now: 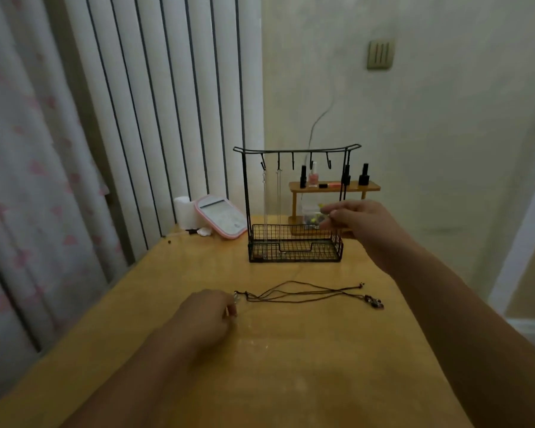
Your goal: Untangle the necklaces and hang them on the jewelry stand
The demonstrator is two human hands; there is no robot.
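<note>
From the head view, I'm sitting at my yellowish wooden desk (291, 350) with the black wire jewelry stand with a mesh basket base (294, 208) parked toward the far edge, close enough to reach without standing. Two thin pale chains (271, 199) already hang from the hooks on the stand's left side, dangling down into the basket, so that part looks sorted.

My right hand (357, 222) is raised in front of the stand's right side, just above the basket rim, fingertips pinched together. I think there's a very fine chain between them, since a faint thread seems to run down toward the desk, but it's too thin and blurry to be sure. I'm holding it high so whatever hangs from it can fall straight.

My left hand (209, 313) rests on the desk near the middle, fingers curled and pinching at the left end of the dark brown cord necklaces (303, 295). Pinning that end keeps the bundle from sliding while I work. The cords are stretched out across the middle of the desk, strands crossing each other, with a small dark pendant (374, 301) at the right end, toward the right edge. They look only partly separated, and they aren't hung yet.

Behind the stand, by the far edge, there's a small wooden shelf with nail polish bottles (334, 186), plus a pink-rimmed mirror (221, 216) leaning toward the far left corner.
</note>
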